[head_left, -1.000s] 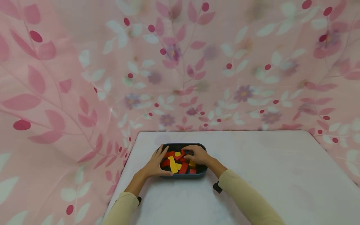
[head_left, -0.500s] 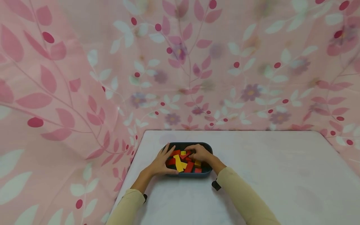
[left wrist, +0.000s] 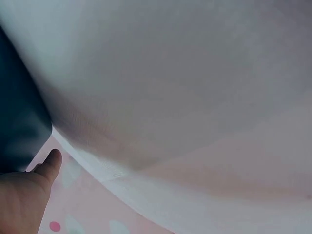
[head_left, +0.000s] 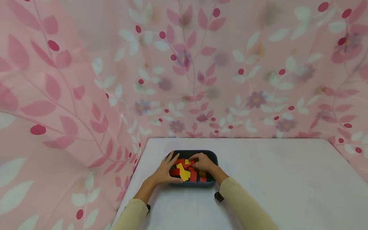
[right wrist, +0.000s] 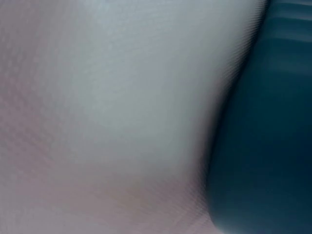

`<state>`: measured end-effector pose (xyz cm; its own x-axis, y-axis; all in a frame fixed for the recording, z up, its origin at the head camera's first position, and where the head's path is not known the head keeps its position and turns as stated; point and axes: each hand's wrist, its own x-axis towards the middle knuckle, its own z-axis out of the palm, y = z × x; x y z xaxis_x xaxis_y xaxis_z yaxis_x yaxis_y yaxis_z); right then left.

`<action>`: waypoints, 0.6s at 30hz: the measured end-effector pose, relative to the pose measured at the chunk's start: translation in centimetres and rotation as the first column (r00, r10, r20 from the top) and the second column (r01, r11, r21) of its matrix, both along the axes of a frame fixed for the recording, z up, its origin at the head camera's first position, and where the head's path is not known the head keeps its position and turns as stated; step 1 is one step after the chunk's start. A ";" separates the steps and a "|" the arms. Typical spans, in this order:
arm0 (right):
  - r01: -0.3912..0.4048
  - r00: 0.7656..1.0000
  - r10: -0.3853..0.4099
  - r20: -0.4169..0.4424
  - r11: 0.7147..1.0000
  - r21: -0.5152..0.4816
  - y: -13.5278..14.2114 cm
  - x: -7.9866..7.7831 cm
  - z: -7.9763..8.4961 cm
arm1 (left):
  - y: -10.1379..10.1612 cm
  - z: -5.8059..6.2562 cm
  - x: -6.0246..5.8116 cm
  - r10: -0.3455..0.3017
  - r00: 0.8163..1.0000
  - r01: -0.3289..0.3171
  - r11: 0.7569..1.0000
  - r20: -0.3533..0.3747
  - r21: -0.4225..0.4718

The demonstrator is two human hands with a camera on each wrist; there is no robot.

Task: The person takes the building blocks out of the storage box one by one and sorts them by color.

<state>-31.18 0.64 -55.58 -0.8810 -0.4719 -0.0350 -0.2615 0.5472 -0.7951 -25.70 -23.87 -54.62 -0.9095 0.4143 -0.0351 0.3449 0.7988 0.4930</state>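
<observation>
A dark blue tray (head_left: 191, 184) with rounded corners holds several red and yellow blocks. At its left end, my left hand (head_left: 163, 172) rests with fingers spread along the side and the thumb along the front rim. In the left wrist view, the thumb (left wrist: 48, 168) lies straight beside the dark tray wall (left wrist: 22, 112). My right hand (head_left: 204, 163) reaches in from the right, its curled fingers and thumb pinching a red block (head_left: 188, 164). A yellow block (head_left: 182, 172) lies toward the left, with a red block (head_left: 193, 175) beside it. The right wrist view shows only the tray's outer wall (right wrist: 263, 126) and cloth.
The tray stands on a table with a white cover (head_left: 273, 179). Behind and to the left hangs a pink floral cloth (head_left: 201, 70). A small dark device (head_left: 219, 196) sits at the right wrist.
The head view has shifted a little. My right fingers have closed in lower on the red block inside the tray. The left hand keeps its place at the tray's left end.
</observation>
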 end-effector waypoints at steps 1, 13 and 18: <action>0.006 1.000 -0.006 0.007 1.000 -0.008 -0.1 -0.1 0.1 | -0.1 0.1 -0.1 0.005 1.000 -0.005 1.000 -0.001 0.002; -0.055 0.989 0.076 -0.127 0.985 0.162 -0.6 -0.9 0.2 | -0.5 0.1 -0.2 0.001 1.000 -0.001 1.000 -0.005 0.002; -0.072 0.976 0.110 -0.187 0.977 0.200 -0.3 -0.6 0.4 | -0.3 -0.1 -0.1 0.010 1.000 -0.010 1.000 0.013 0.011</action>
